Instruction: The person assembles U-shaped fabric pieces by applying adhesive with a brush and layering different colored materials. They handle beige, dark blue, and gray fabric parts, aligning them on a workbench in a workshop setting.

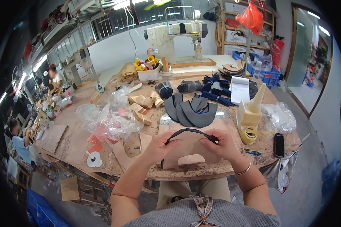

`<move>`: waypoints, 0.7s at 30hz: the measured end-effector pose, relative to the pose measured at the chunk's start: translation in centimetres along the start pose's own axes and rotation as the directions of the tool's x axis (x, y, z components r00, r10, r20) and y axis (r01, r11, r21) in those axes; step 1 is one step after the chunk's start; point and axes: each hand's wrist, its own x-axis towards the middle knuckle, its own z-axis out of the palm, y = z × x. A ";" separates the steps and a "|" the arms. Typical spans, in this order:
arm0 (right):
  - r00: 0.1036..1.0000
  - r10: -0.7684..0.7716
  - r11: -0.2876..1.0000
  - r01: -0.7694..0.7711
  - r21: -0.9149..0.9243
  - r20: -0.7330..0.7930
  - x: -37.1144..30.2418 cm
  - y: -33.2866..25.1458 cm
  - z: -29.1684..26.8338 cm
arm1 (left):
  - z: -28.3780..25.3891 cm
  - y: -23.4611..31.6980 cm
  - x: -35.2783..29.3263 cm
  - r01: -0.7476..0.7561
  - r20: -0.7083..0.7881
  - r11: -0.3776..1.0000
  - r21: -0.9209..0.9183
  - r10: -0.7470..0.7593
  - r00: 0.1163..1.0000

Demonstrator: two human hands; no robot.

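Note:
My left hand (160, 146) and my right hand (222, 144) pinch the two ends of a dark curved strip (189, 130), bowed upward between them. Thumbs are on the near side, and the strip hangs just above the table's front edge. Under it lies tan sheet material (193, 145) with a cut-out; whether that is joined to the strip I cannot tell. Just beyond my hands, grey curved pieces with dark edges (193, 113) overlap in a fanned stack. A small blue cutter (252, 152) rests right of my right hand.
A pale cone-topped container (250, 109), a tape roll (248, 135) and a phone (279, 145) stand or lie at right. Crumpled clear plastic (106, 117) and a white spool (94, 159) are at left. Tied dark bundles (216, 87), a notepad (240, 90) and a sewing machine (174, 41) are farther back.

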 end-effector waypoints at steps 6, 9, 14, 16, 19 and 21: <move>1.000 0.003 1.000 -0.004 0.019 0.016 -0.3 0.6 -0.2 | 0.1 -0.8 0.1 -0.018 0.028 1.000 0.004 0.018 0.999; 1.000 -0.004 1.000 0.004 0.027 0.010 -0.4 0.8 -0.2 | 0.2 -0.3 -0.1 -0.030 0.042 0.999 0.038 0.028 0.999; 1.000 0.000 0.998 -0.001 0.060 0.009 -0.7 0.6 -0.3 | 0.3 0.3 -0.3 -0.053 0.073 0.992 0.112 0.045 0.996; 1.000 -0.001 0.998 0.001 0.069 -0.001 -0.8 0.8 -0.4 | 0.4 0.6 -0.4 -0.052 0.079 0.991 0.123 0.043 0.996; 1.000 0.014 0.997 -0.014 0.074 0.004 -0.9 1.0 -0.3 | 0.4 0.2 -0.5 -0.022 0.086 0.992 0.127 0.011 0.996; 1.000 0.017 0.997 -0.017 0.071 -0.002 -1.0 1.0 -0.3 | 0.5 0.0 -0.5 -0.027 0.093 0.992 0.126 0.015 0.996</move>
